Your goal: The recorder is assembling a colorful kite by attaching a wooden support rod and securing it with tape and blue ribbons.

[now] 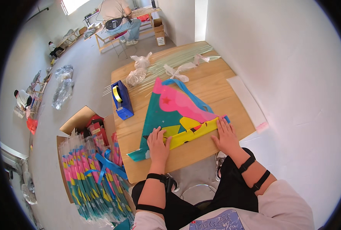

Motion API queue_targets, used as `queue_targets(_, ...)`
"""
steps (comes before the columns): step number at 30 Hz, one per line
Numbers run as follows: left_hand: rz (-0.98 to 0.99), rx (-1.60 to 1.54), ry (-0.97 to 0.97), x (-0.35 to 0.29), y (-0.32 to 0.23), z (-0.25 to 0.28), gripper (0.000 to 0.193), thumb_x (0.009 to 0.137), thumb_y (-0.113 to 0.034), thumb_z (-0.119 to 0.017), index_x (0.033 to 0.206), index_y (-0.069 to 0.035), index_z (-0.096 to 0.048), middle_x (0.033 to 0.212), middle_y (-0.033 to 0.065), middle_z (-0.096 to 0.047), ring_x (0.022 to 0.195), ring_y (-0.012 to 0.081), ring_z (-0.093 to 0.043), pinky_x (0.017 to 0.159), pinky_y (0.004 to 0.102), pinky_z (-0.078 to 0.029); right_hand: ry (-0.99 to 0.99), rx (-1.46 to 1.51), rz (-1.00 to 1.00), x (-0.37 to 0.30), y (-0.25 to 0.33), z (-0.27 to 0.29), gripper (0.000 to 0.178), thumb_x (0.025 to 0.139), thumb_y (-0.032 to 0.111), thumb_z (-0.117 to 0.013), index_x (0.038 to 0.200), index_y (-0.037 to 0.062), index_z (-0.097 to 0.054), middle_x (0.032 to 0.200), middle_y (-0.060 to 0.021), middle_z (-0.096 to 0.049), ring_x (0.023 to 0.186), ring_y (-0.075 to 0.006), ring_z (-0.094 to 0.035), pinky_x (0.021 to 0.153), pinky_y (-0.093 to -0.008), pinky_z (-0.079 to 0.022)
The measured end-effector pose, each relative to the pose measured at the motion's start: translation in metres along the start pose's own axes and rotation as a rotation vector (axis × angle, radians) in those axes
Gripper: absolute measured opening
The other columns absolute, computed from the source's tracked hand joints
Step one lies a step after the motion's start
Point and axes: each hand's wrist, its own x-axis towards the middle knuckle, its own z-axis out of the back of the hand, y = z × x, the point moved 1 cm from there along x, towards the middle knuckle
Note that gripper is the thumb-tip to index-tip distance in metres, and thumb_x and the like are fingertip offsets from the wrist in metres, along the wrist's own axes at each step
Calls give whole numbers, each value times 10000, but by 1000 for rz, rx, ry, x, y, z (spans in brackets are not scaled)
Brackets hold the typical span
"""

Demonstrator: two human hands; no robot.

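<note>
1. Now the kite (174, 115) lies flat on the wooden bench (212, 82), in front of the person. It is a triangle with teal, pink and yellow fields and a blue band along one side. Its point is turned away from the person.
2. Both hands press flat on the near edge of the kite, palms down, fingers spread and stretched. They grip nothing.
3. The left hand (158, 145) rests on the near left part, where teal and yellow meet.
4. The right hand (226, 137) rests at the right corner, at the end of the yellow strip, partly on the bare wood.
5. Both forearms carry black straps.
6. A blue tape dispenser (122, 99) with a yellow roll stands on the left edge of the bench, just beside the kite.
7. At the far end of the bench lie a bundle of thin pale sticks (178, 59), some crumpled clear bags (137, 71) and white ribbons (176, 73).
8. A white strip (247, 101) lies along the right edge of the bench, near the wall.
9. On the floor to the left stands an open carton (80, 122), and in front of it a stack of packed kites (95, 180) tied with blue ribbon.
10. Far behind, one person sits at another table (118, 19). Two more people are at the left, near the wall.
</note>
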Motion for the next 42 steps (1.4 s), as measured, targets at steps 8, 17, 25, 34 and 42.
queue_targets(8, -7, -35, -38, 1, -2, 3, 378, 932, -246, -795, 1252, -84, -675, 1449, 118, -627, 1424, 365, -517, 1188, 512, -376, 94, -4, 126, 21, 23, 15, 782, 1028, 466, -617, 1664, 77, -380, 1751, -122, -343, 1610, -335, -327, 1307, -564, -213)
queue_targets(17, 15, -119, -64, 1, 2, 8, 373, 891, -184, -829, 1217, -74, -682, 1430, 119, -645, 1404, 380, -545, 1175, 517, -392, 266, -27, 326, 13, 63, 3, 762, 1056, 521, -533, 1703, 167, -343, 1792, -52, -267, 1671, -310, -165, 1338, -556, -124)
queue_targets(25, 139, 305, 120, -45, 12, 23, 743, 1005, -379, -698, 1630, -77, -432, 1712, 159, -390, 1599, 413, -307, 1308, 544, -249, 281, -21, 310, 12, 62, 4, 784, 1051, 562, -515, 1701, 158, -347, 1790, -58, -275, 1673, -310, -158, 1342, -551, -106)
queue_targets(34, 168, 202, 69, -55, 13, 43, 650, 1022, -413, -674, 1534, -42, -523, 1725, 190, -371, 1588, 447, -316, 1298, 552, -257, 251, -10, 319, 14, 57, -6, 812, 1069, 574, -481, 1712, 110, -306, 1798, -62, -259, 1677, -293, -152, 1343, -549, -96)
queue_targets(42, 148, 182, -68, -44, 26, 39, 345, 982, -301, -729, 1207, -65, -618, 1559, 186, -545, 1462, 414, -468, 1204, 543, -369, 343, -25, 295, 17, 57, -4, 819, 1083, 591, -443, 1723, 113, -265, 1815, -59, -200, 1684, -296, -108, 1348, -544, -76)
